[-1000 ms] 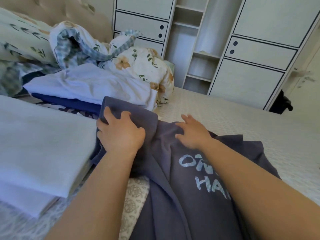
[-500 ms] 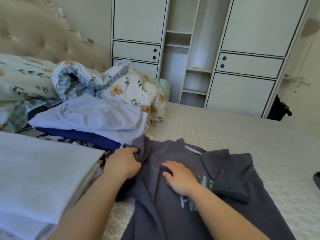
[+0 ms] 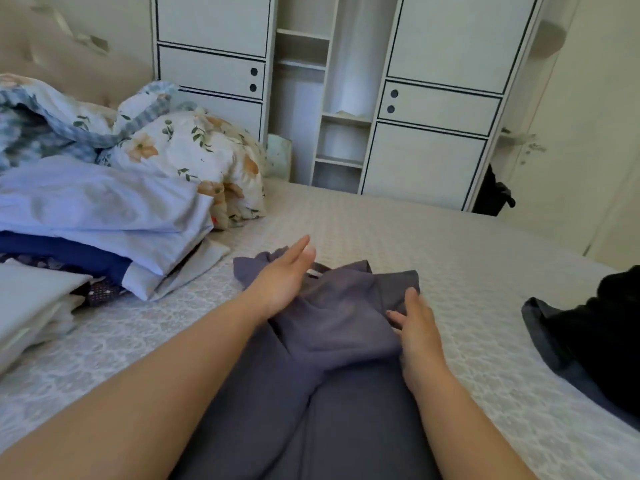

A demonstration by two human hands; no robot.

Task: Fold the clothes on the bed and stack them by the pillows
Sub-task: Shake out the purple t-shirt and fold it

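Both hands lie flat, gripping nothing: left hand [image 3: 282, 284] and right hand [image 3: 417, 329] press the grey shirt [image 3: 332, 341], half folded on the bed [image 3: 398, 230]. A black garment [image 3: 595, 341] waits; 2 folded stacks [image 3: 100, 216] sit by the pillows [image 3: 194, 150].

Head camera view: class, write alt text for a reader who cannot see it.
Two bare hands, left hand and right hand, lie flat with straight fingers on a grey T-shirt being folded on a pale quilted bed. A pile of folded clothes sits to the left by floral pillows; a dark garment lies right.
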